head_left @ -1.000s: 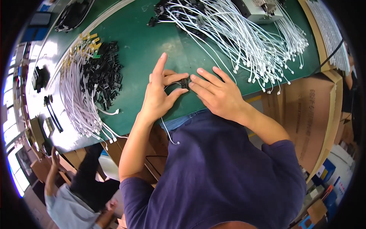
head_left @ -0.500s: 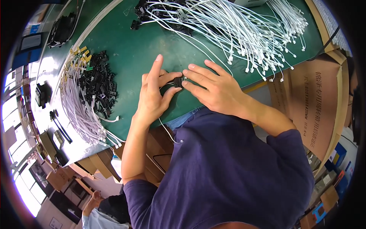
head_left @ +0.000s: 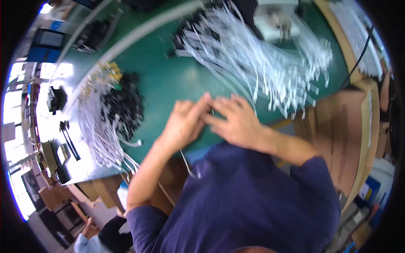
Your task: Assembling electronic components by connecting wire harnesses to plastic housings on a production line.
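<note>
My left hand (head_left: 182,123) and my right hand (head_left: 238,123) meet at the fingertips over the green table (head_left: 164,80). The left fingers are bent and closed, and a thin white cable (head_left: 186,162) trails from beneath this hand toward my lap. My right fingers press in against the left fingertips from the other side. Whatever lies between them is hidden by the fingers and smeared by motion. Left of my hands lies a pile of small black connectors (head_left: 122,103) beside a bundle of white cables (head_left: 95,135).
Another large bundle of white cables (head_left: 261,63) with white plugs spreads at the far right, black parts at its left end. A cardboard box (head_left: 337,135) stands off the table's right edge. A person (head_left: 105,236) is at lower left.
The view has shifted, so the table appears lower. My raised left index finger has folded in, and both hands have closed together, covering the small black connector that showed between them.
</note>
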